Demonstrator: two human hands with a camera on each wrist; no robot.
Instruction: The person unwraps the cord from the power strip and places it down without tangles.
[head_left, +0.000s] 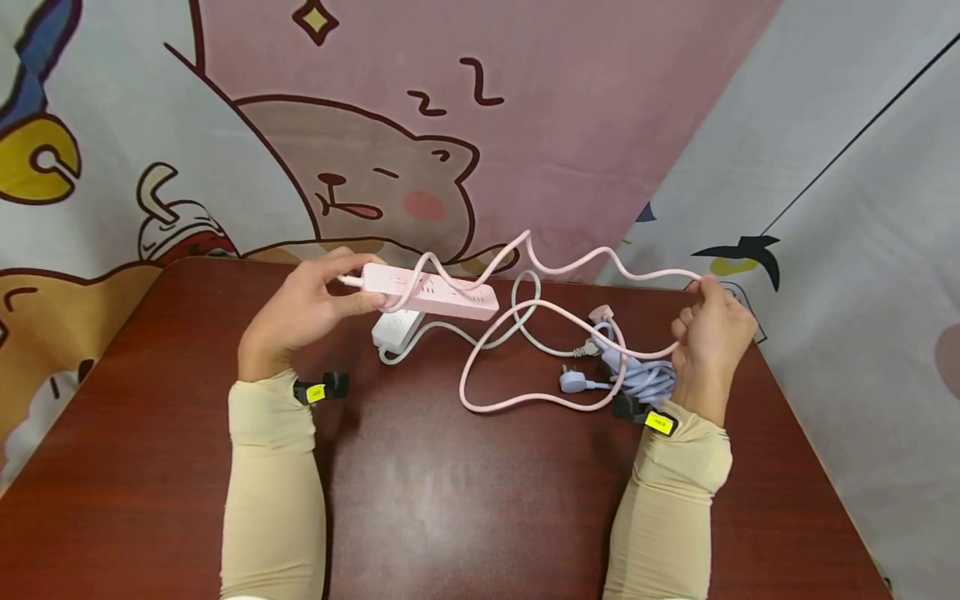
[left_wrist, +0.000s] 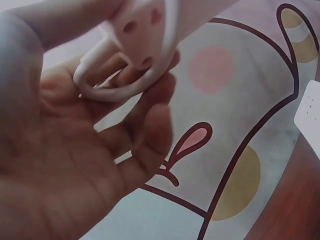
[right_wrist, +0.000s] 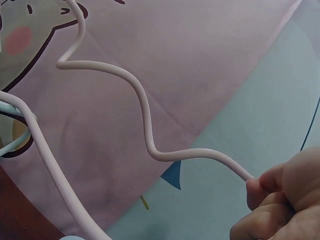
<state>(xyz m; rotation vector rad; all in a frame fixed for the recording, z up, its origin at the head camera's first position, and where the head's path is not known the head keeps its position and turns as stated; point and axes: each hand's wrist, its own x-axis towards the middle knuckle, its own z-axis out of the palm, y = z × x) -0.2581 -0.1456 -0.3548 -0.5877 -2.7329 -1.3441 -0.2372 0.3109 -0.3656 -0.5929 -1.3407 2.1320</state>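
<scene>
My left hand (head_left: 296, 304) grips the end of a pink power strip (head_left: 442, 296), raised over the table with its sockets facing up. In the left wrist view, thumb and fingers hold the strip's end (left_wrist: 142, 37), where the cord comes out. The pink cord (head_left: 570, 268) runs across the strip and in waves to my right hand (head_left: 712, 337), which pinches it between thumb and fingers. In the right wrist view, the pinched cord (right_wrist: 147, 117) leads up and left. A loop of the cord hangs lower, between the hands.
A white power strip (head_left: 397, 331) with its pale cord (head_left: 450, 327) lies beneath the pink one. A bundled light-blue cord (head_left: 641, 379) with a plug (head_left: 573, 381) sits near my right wrist. A pink plug (head_left: 601, 314) lies beside it. Behind the brown table (head_left: 450, 500) hangs a printed cloth (head_left: 600, 100).
</scene>
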